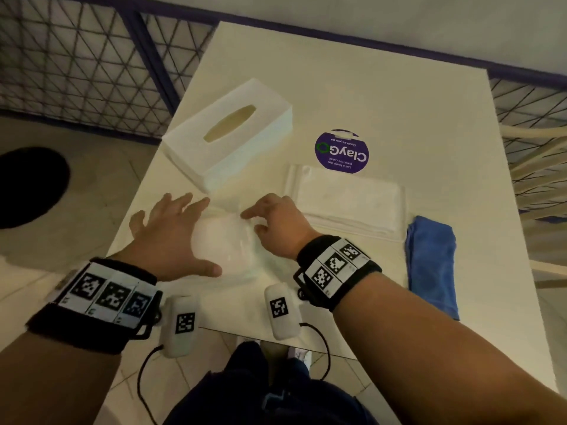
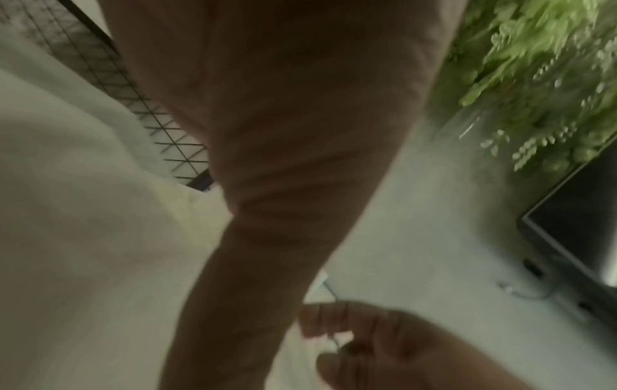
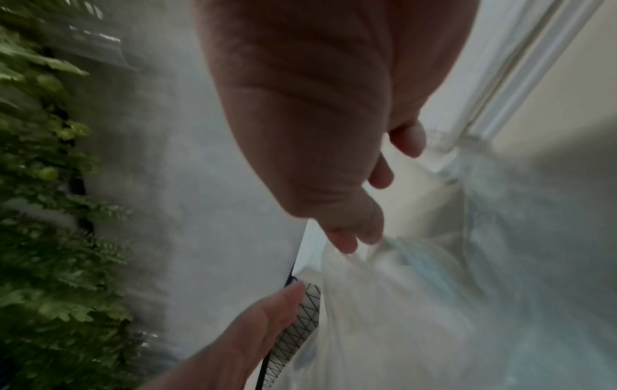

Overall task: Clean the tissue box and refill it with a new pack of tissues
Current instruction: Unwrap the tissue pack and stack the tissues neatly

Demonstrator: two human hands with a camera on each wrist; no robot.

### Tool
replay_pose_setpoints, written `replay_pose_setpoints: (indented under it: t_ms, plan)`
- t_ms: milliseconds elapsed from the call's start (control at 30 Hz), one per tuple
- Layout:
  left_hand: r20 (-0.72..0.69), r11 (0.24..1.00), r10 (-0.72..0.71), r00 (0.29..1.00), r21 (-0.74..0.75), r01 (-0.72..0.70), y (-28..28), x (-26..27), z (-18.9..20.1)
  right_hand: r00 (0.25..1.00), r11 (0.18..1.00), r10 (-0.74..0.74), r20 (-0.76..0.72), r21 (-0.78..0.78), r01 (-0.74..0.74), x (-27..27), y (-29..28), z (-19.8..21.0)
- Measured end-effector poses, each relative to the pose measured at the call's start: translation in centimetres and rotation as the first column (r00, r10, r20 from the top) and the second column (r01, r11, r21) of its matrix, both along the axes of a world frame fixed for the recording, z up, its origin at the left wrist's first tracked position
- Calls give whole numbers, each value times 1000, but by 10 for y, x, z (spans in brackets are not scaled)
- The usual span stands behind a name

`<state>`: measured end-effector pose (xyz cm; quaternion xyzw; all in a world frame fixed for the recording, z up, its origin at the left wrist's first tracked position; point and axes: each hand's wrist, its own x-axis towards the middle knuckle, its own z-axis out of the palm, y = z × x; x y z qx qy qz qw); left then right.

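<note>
The white tissue box (image 1: 227, 133) with an oval slot on top stands at the far left of the table. Near the front edge lies a tissue pack (image 1: 227, 243) in clear plastic wrap (image 3: 417, 277). My left hand (image 1: 175, 231) lies flat on the pack's left side, fingers spread and straight, with the thumb along its near edge. My right hand (image 1: 271, 222) is at the pack's right end with curled fingers (image 3: 354, 237) that pinch the crinkled wrap. In the left wrist view my left palm (image 2: 284, 132) fills the frame and my right hand (image 2: 367, 343) shows curled below it.
A folded white cloth (image 1: 346, 204) lies right of the pack, and a blue cloth (image 1: 432, 265) lies at the table's right edge. A round purple ClayGo sticker (image 1: 341, 151) is on the cream table (image 1: 368, 87). A mesh fence (image 1: 76, 62) runs behind, with a chair (image 1: 540, 167) at right.
</note>
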<state>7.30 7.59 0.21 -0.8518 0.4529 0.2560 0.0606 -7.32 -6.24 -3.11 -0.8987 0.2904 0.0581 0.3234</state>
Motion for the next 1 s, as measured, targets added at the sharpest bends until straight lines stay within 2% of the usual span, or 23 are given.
replay_pose_setpoints:
  t_ms: [100, 233, 333, 467, 667, 800, 900, 1000]
  plan:
    - [47, 997, -47, 998, 65, 44, 20, 1, -16, 990, 1000, 21, -136, -5, -22, 20, 2, -5]
    - [-22, 999, -37, 999, 24, 37, 31, 2, -30, 968, 999, 24, -250, -14, -29, 35, 2, -6]
    - [-3, 999, -29, 1000, -13, 29, 35, 0, -36, 941, 996, 37, -335, -69, -64, 40, 9, -4]
    - [5, 999, -7, 1000, -47, 7, 40, -2, -43, 968, 995, -40, -249, -97, 16, 43, 16, 1]
    - [1, 997, 18, 1000, -80, -18, 41, -1, -44, 989, 993, -106, -101, 49, 112, 44, 21, 13]
    - [-31, 996, 17, 999, -88, -20, 43, -1, -43, 974, 969, -226, -2, 100, 225, 44, 16, 24]
    - [-39, 996, 6, 999, -88, -9, 44, 0, -42, 923, 913, -379, 63, 188, 362, 43, 11, 24]
    - [-56, 994, 22, 998, -104, -28, 45, -1, -43, 824, 764, -566, 17, 387, 516, 37, 9, 21]
